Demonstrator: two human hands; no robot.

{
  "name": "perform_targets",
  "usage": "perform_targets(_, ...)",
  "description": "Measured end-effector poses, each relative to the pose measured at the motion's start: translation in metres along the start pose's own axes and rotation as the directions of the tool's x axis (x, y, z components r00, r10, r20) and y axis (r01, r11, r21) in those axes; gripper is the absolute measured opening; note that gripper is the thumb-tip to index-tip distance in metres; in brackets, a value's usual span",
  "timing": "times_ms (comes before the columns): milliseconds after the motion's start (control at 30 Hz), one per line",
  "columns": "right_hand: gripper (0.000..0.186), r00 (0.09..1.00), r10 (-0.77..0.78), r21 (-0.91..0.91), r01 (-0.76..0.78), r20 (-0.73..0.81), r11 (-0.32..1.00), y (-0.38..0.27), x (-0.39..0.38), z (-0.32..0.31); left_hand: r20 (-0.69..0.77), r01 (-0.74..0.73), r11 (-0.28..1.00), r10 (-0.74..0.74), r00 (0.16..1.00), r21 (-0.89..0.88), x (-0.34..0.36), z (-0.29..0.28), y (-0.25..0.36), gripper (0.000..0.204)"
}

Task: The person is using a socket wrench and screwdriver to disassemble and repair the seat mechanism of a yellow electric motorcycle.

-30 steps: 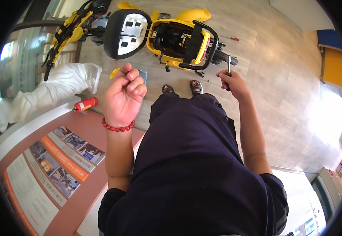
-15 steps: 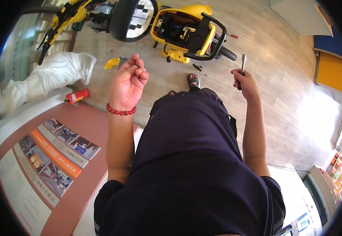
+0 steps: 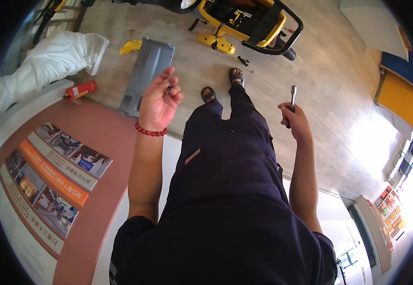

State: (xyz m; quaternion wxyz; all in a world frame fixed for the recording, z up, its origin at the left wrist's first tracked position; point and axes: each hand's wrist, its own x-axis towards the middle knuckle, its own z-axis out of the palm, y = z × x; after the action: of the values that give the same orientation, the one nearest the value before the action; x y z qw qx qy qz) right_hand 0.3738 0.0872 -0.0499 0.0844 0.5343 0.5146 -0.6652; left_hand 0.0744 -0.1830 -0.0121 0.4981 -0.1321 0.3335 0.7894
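My right hand (image 3: pixel 297 122) is closed around the black handle of a socket driver (image 3: pixel 293 97), whose bright metal shaft and socket end point up and away from me. My left hand (image 3: pixel 159 104), wearing a red bead bracelet (image 3: pixel 151 131), is turned palm up with curled fingers. Between those fingers sits a small dark metallic piece (image 3: pixel 169 88), too small to name for certain. Beyond both hands a yellow scooter (image 3: pixel 259 21) stands on the floor, its body open to black inner parts, with a black rear rail (image 3: pixel 296 40).
On the floor lie a long grey panel (image 3: pixel 148 66), yellow cover pieces (image 3: pixel 130 46) and a small black part (image 3: pixel 243 61). A red fire extinguisher (image 3: pixel 80 90) and a white-draped object (image 3: pixel 59 54) are at left. A brown display board (image 3: pixel 99 137) stands nearer. Yellow-and-blue cabinets (image 3: pixel 401 95) line the right.
The view has shifted, so the scooter sits higher and partly out of frame, while the grey panel and both my feet show more. My left fingers have loosened slightly, revealing the small metallic piece.
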Motion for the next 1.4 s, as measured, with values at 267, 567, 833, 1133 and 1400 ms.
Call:
perform_targets(267, 0.02, 0.998, 0.044, 0.021, -0.043, -0.038, 0.999, 0.023, -0.02, 0.005, -0.043, -0.005, 1.0, 0.006, 0.999, 0.031, 0.004, -0.002, -0.001, 0.023)
perform_targets(567, 0.02, 0.998, -0.063, 0.043, 0.062, 0.017, 0.997, -0.008, -0.008, -0.009, 0.126, -0.004, 0.99, 0.023, 0.992, -0.143, 0.013, -0.008, 0.011, 0.016)
perform_targets(833, 0.02, 0.99, -0.134, -0.05, 0.136, 0.047, 0.989, -0.053, 0.024, -0.035, -0.268, -0.112, 0.994, 0.104, 0.958, -0.013, 0.026, 0.004, -0.007, 0.011)
perform_targets(1133, 0.021, 0.989, -0.118, -0.037, 0.121, 0.088, 0.992, -0.072, 0.065, -0.079, -0.301, -0.066, 0.985, 0.112, 0.947, 0.16, 0.063, 0.051, -0.038, 0.017)
perform_targets(1400, 0.02, 0.991, -0.039, -0.06, 0.047, 0.13, 0.997, -0.058, 0.093, -0.106, -0.275, 0.051, 0.978, 0.007, 0.961, 0.201, 0.08, 0.076, -0.055, 0.015)
